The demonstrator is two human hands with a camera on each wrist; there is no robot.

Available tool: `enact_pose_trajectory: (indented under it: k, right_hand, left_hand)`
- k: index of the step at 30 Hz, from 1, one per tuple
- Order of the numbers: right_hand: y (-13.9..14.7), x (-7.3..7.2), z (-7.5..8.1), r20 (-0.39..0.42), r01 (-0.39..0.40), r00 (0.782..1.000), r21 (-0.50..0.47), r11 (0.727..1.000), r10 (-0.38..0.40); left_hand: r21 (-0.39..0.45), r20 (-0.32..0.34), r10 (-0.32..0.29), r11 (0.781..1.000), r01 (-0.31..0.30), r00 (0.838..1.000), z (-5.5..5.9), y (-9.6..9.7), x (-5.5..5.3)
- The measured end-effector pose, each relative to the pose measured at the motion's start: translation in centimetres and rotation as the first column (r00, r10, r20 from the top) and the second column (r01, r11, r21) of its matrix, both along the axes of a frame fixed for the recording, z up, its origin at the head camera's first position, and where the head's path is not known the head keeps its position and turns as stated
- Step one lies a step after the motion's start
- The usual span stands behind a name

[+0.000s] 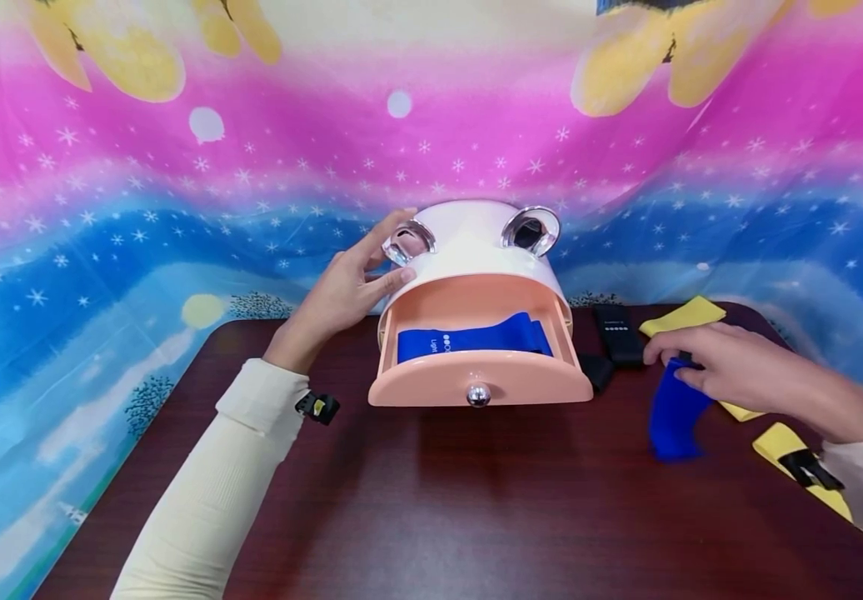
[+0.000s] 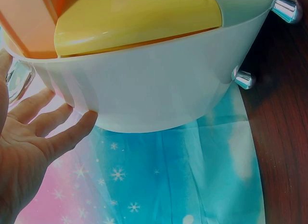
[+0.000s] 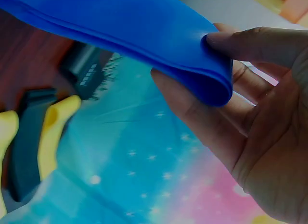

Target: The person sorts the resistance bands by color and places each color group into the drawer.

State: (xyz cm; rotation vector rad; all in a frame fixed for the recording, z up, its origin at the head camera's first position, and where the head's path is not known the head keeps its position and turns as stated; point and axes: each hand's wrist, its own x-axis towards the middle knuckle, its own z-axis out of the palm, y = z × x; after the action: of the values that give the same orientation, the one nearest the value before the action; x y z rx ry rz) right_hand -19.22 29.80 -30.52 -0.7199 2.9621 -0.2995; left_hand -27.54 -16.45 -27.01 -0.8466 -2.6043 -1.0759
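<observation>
A white storage box [image 1: 469, 237] with chrome ring ears stands at the table's back, its peach upper drawer [image 1: 420, 388] pulled out. Inside lies a blue exercise band [image 1: 469, 340] marked "Light". My left hand [image 1: 334, 300] rests on the box's upper left, around one ear; in the left wrist view the fairly straight fingers touch the white wall [image 2: 154, 94]. To the right of the drawer, my right hand [image 1: 750, 371] pinches a second blue exercise band [image 1: 677, 417] between thumb and fingers. Its folded loop end [image 3: 211, 82] shows in the right wrist view, and the rest hangs down.
Black bands [image 1: 617, 333] and a yellow band [image 1: 682, 315] lie right of the box. Another yellow band [image 1: 776, 442] is near the right sleeve. A yellow drawer [image 2: 139, 24] shows on the box. A patterned cloth [image 1: 311, 167] rises behind the dark table [image 1: 439, 517].
</observation>
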Motion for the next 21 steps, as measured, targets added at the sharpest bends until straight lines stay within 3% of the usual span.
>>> enact_pose_trajectory:
  k: [10,17,21]
  right_hand:
    - [-2.2,1.5,3.4,-0.111,-0.040,0.993,-0.014,0.999,0.038]
    - [-3.3,2.0,6.3,-0.010,0.026,1.000,-0.153,0.988,-0.028]
    - [-3.5,1.8,7.7,0.006,0.072,0.997,-0.171,0.983,-0.072]
  left_hand:
    - [0.008,0.004,-0.001,1.000,0.001,1.000,0.0,-0.1,0.0]
    - [0.009,-0.002,-0.005,1.000,0.005,1.000,0.0,-0.1,0.0]
    - [0.007,0.001,-0.010,1.000,0.010,1.000,0.1,0.0,0.1]
